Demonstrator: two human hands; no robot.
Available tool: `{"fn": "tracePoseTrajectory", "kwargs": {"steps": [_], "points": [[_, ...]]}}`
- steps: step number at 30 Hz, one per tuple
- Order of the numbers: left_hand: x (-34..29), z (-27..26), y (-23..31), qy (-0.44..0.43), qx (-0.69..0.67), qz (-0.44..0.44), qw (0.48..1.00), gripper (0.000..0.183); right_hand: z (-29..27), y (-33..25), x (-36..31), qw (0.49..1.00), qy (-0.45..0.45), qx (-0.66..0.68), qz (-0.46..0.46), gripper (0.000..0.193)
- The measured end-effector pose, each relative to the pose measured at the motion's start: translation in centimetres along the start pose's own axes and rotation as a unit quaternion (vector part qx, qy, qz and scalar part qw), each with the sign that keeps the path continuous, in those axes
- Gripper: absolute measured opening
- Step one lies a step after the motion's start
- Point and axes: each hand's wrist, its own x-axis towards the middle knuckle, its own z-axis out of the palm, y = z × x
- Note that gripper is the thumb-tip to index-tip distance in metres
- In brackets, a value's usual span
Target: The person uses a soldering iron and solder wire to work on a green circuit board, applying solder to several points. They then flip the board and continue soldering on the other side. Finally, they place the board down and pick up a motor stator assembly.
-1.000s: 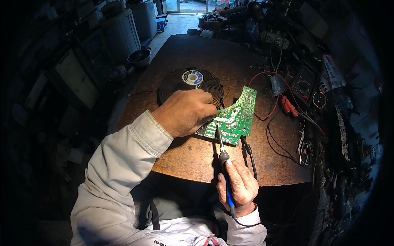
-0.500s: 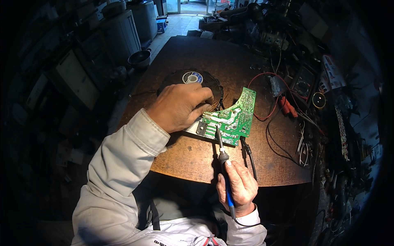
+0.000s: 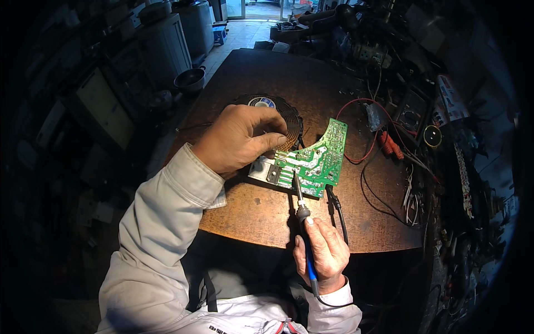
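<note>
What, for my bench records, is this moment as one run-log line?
left hand: near circuit board, grip unclear; right hand: holds soldering iron, tip at board; beyond: coil, spool

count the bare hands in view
2. The left hand is at the upper left of the green circuit board, near the dark coil; the right hand holds the soldering iron. No other hand shows.

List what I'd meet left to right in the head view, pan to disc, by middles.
Pan → coil → board → red clips → yellow-rimmed disc. Iron left out: it overlaps the board's span.
</note>
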Motion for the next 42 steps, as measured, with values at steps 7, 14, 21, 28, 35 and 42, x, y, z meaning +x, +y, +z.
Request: {"fn": "tracePoseTrajectory", "kwargs": {"steps": [7,14,21,28,35,42], "points": [[0.6,-0.1,-1.2,0.063,0.005,0.053,0.997,0.014,0.0,0.1,-0.2,1.000,0.000,0.011,0.009,0.041],[0.0,-0.9,-0.2,0.051,-0.176,-0.167,0.969,0.046,0.0,0.1,-0.1,1.000,0.006,0.009,0.005,0.041],[-2.1,-2.3,-1.9,0.012,-0.198,-0.260,0.945,0.036,0.3,0.4,-0.4,0.999,0.021,0.024,-0.003,0.043],[-2.6,-2.4,-3.1,0.025,-0.307,-0.259,0.915,0.017,0.5,0.7,-0.4,0.999,0.038,0.021,-0.017,0.043],[-1.4,-1.4,-2.9,-0.030,-0.322,-0.243,0.914,0.016,0.5,0.7,-0.4,0.999,0.045,0.014,-0.019,0.044],[0.4,0.3,-2.3,-0.060,-0.363,-0.198,0.909,0.014,0.5,0.7,-0.3,0.999,0.039,0.021,-0.016,0.045]]}}
